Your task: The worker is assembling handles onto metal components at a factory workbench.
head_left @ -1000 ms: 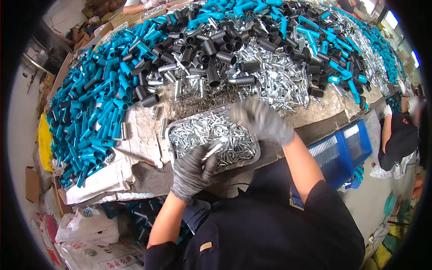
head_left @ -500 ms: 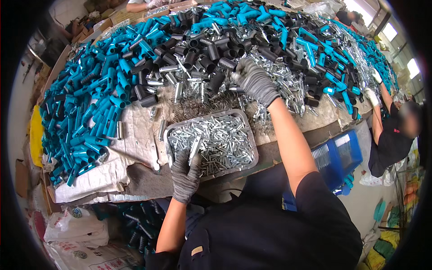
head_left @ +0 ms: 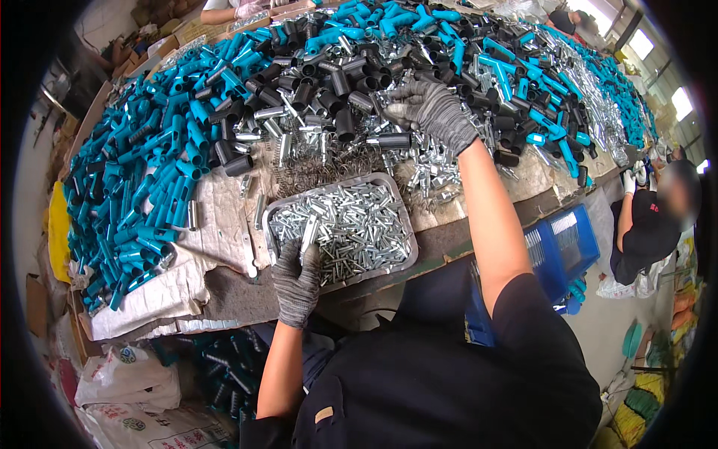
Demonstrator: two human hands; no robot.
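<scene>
My left hand (head_left: 297,290), in a grey striped knit glove, is closed around a slotted silver metal tube (head_left: 310,233). It is held upright over the near left corner of a clear plastic tray (head_left: 411,251) full of small metal pins (head_left: 359,232). My right hand (head_left: 437,116), gloved alike, reaches over the heap beyond the tray. Its fingers are stretched to the left and apart from the thumb, close to black sleeves (head_left: 344,123) and loose silver parts. I make out nothing held in it. Just below it lies a black sleeve with a silver end (head_left: 390,140).
Teal tubular parts (head_left: 176,142) are heaped at the left and far side. Thin springs (head_left: 318,168) lie behind the tray. A blue crate (head_left: 565,243) stands below the table edge at right. A co-worker (head_left: 647,224) is at far right; another person's arm (head_left: 221,13) shows at the back.
My right hand has moved a little to the right and its fingers have straightened. Some black sleeves lie differently. My left hand still holds the tube. The co-worker's hands have drawn back.
</scene>
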